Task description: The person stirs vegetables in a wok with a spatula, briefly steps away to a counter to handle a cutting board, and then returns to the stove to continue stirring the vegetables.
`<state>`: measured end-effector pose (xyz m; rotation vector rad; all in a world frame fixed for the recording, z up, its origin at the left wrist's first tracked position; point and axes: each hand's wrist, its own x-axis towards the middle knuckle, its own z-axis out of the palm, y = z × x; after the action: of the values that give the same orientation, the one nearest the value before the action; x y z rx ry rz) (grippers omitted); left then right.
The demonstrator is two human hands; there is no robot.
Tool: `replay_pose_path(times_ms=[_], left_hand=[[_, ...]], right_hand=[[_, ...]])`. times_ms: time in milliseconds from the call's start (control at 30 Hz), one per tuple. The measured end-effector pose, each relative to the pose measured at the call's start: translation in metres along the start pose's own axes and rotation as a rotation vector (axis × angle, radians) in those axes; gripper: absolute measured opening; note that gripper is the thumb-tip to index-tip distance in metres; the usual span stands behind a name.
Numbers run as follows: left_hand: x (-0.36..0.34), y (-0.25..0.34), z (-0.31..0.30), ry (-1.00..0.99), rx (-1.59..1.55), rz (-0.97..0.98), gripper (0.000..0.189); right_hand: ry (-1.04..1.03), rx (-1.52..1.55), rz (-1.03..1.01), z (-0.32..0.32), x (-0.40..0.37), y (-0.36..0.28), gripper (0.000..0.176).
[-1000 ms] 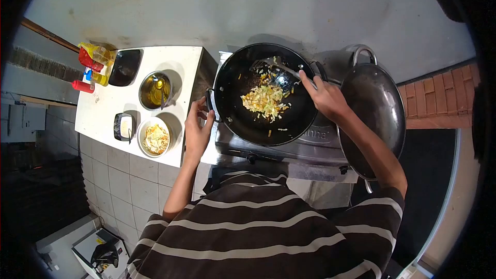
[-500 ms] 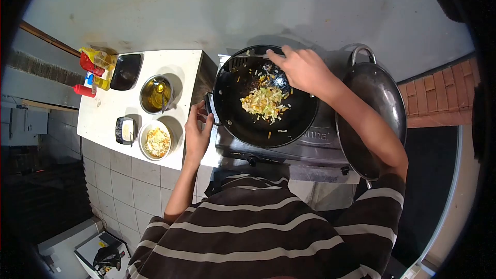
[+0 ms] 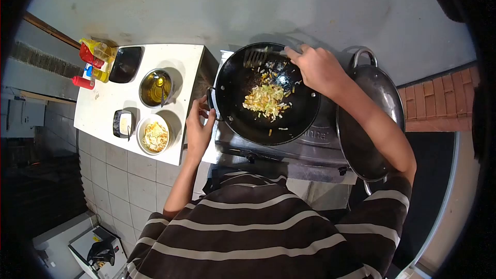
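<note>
Gripping a slotted spatula (image 3: 257, 58), the right hand (image 3: 321, 70) works inside the wok (image 3: 248, 124); the left hand (image 3: 199, 126) curls around its handle (image 3: 211, 98)

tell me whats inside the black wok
Inside the black wok, a heap of chopped food and the head of a slotted spatula show; beneath the heap is hidden.

The round black metal pan (image 3: 235, 116) sits on the silver metal stove (image 3: 305, 151), with chopped pale-green food (image 3: 266, 101) in it. The big round grey metal wok (image 3: 382, 95) is to its right. The white flat-topped bench (image 3: 109, 101) is to its left. On the bench, the round silver metal bowl (image 3: 144, 98) is behind the round white bowl (image 3: 140, 139).
</note>
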<state>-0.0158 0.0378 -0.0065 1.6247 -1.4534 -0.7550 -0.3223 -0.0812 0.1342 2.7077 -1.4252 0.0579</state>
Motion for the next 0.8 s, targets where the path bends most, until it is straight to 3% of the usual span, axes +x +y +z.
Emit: replay_pose_path(times_ms=[100,133,233,300,500,567,633,767,800], left_hand=[[0.001,-0.002,0.0,-0.007,-0.021,0.004,0.042],[0.002,-0.001,0.0,-0.007,-0.022,0.005,0.042],[0.0,0.002,-0.001,-0.002,-0.038,-0.002,0.043],[0.0,0.003,-0.001,-0.008,-0.023,-0.015,0.043],[0.0,0.005,-0.001,-0.013,-0.021,-0.02,0.042],[0.001,0.005,-0.003,-0.034,-0.006,-0.04,0.041],[0.002,0.0,-0.001,-0.036,-0.064,0.008,0.041],[0.002,-0.011,0.0,-0.035,-0.053,0.021,0.044],[0.002,-0.009,0.002,-0.02,-0.106,0.011,0.042]], right_hand=[[-0.102,-0.056,0.071,0.024,-0.013,-0.002,0.055],[-0.153,0.038,0.064,0.034,-0.02,0.0,0.039],[-0.182,0.126,0.069,0.036,-0.05,-0.005,0.034],[-0.166,0.189,0.081,0.023,-0.054,-0.004,0.031],[-0.003,-0.026,0.261,-0.004,-0.027,-0.009,0.027],[-0.277,-0.062,0.272,0.004,-0.004,-0.013,0.021],[-0.41,0.038,0.219,0.006,0.004,-0.024,0.019],[-0.327,0.217,0.161,-0.006,0.006,-0.002,0.017],[-0.119,0.179,0.125,-0.006,-0.001,0.008,0.011]])
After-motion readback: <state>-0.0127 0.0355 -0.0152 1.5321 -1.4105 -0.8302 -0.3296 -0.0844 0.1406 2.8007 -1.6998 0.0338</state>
